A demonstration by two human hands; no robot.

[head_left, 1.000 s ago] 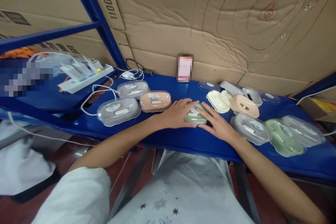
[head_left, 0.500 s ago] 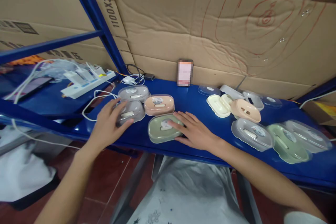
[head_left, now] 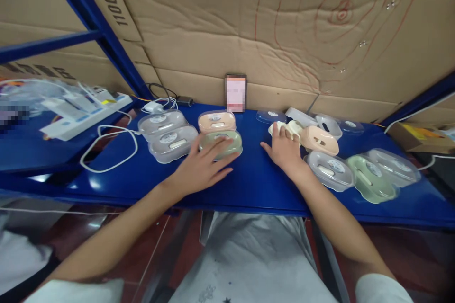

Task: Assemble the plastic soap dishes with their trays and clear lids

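Note:
My left hand [head_left: 202,163] lies with spread fingers over a green soap box [head_left: 237,144] with a clear lid. That box touches the front of a peach soap box [head_left: 216,122]. Just left of them sit two grey soap boxes, the rear one [head_left: 161,122] and the front one [head_left: 173,144]. Over on the right, my right hand [head_left: 285,150] rests its fingertips on a cream soap dish part [head_left: 295,128], thumb stretched out to the side. My palm and fingers hide much of that part. A peach tray with slots [head_left: 321,141] lies right beside it.
Farther right are a lidded grey box [head_left: 330,171], a green one [head_left: 373,180] and a clear lid [head_left: 394,166]. Another clear lid [head_left: 271,116] lies behind the cream part. A phone [head_left: 236,93] leans on the cardboard. A white cable [head_left: 108,170] and power strip [head_left: 87,118] are left.
My left hand has gone from the grey boxes to the green box, which now sits against the peach one. My right hand has left the green box for the cream part. The view has shifted right.

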